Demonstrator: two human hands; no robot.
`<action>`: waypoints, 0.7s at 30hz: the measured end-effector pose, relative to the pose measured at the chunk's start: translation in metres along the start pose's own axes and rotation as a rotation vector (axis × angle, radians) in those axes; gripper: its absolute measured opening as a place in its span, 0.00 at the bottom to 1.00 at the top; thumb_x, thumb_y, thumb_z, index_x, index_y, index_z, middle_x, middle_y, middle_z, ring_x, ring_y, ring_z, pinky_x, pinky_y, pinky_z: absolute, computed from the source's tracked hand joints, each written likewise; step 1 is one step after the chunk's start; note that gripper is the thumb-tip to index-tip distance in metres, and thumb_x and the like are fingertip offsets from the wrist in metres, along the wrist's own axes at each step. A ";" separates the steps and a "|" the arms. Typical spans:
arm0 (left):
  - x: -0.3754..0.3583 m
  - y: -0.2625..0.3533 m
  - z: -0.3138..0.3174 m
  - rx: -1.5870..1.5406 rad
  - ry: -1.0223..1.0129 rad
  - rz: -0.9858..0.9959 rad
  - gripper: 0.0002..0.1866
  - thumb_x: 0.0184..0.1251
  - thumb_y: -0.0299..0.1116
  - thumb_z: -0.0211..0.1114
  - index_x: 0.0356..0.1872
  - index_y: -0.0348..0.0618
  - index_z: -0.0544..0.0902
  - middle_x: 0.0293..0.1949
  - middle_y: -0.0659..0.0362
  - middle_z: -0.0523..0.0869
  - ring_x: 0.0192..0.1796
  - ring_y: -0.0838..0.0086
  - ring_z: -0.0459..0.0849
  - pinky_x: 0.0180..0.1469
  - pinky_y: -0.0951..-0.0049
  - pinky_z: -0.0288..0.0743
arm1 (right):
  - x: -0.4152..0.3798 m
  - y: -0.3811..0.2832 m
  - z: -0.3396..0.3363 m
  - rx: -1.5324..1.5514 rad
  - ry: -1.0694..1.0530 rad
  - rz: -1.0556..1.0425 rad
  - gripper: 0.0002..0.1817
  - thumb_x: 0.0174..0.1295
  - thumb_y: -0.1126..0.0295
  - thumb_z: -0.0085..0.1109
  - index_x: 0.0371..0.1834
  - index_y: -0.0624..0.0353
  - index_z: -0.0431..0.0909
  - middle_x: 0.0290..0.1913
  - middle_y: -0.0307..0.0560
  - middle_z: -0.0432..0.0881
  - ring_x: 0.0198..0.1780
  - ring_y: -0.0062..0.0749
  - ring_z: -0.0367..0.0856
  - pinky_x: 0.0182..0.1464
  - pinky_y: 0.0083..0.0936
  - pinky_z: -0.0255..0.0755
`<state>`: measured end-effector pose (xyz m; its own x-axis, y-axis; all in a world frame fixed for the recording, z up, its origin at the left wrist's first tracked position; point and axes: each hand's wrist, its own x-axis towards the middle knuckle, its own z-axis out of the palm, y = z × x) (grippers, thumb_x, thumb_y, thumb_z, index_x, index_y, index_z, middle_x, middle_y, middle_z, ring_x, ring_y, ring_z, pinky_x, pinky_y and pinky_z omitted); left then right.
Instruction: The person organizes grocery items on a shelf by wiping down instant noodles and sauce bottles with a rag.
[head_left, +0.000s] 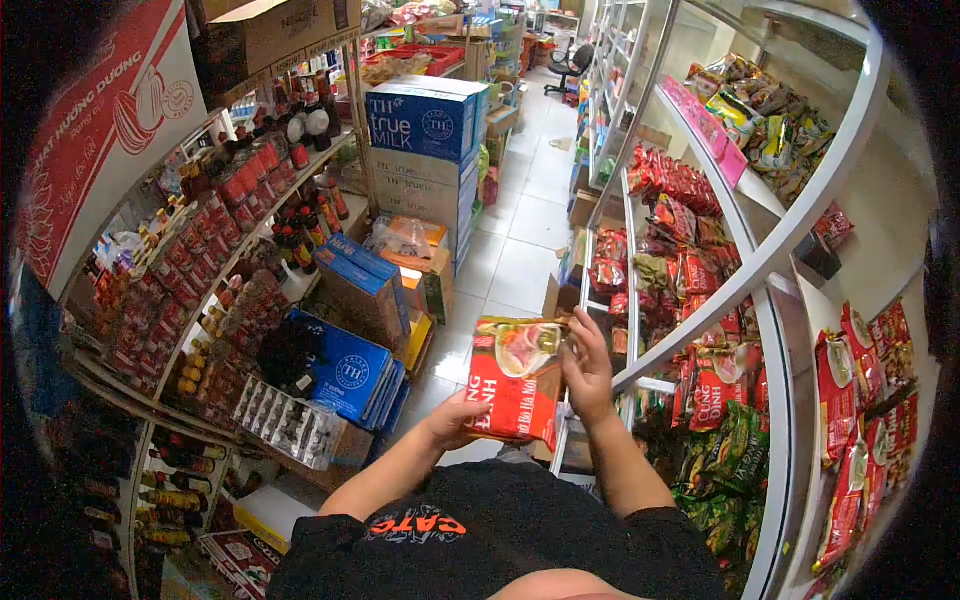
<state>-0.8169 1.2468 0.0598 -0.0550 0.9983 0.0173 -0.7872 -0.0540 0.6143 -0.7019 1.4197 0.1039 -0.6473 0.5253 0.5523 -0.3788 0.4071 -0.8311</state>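
Note:
In front of my chest is a red packet of instant noodles (518, 400), with a bowl picture at its top and white lettering below. It may be several packets stacked together. My left hand (456, 416) grips its lower left side, thumb lying over the front. At the upper right edge, my right hand (588, 368) holds the packet with bent fingers, their tips near the top corner. To the right, shelved red noodle packets (720, 388) carry similar lettering, with green packets (725, 455) below them.
A metal-framed shelf unit (740, 285) stands close on my right. On the left are shelves of jars and bottles (165, 280), stacked milk cartons (425, 120) and blue boxes (350, 370). A tiled aisle (515, 220) runs ahead towards a black chair (573, 65).

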 end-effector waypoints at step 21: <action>0.008 0.008 -0.045 0.024 0.386 -0.029 0.29 0.53 0.25 0.60 0.57 0.42 0.60 0.50 0.53 0.75 0.48 0.63 0.78 0.48 0.54 0.74 | -0.028 0.111 -0.013 0.580 0.209 0.864 0.05 0.59 0.72 0.46 0.35 0.59 0.71 0.31 0.43 0.75 0.32 0.28 0.76 0.36 0.24 0.73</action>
<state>-0.8513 1.2538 0.0300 -0.2639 0.9180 -0.2959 -0.7775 -0.0209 0.6286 -0.7173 1.4602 -0.0026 -0.7416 0.6068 -0.2860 -0.1381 -0.5553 -0.8201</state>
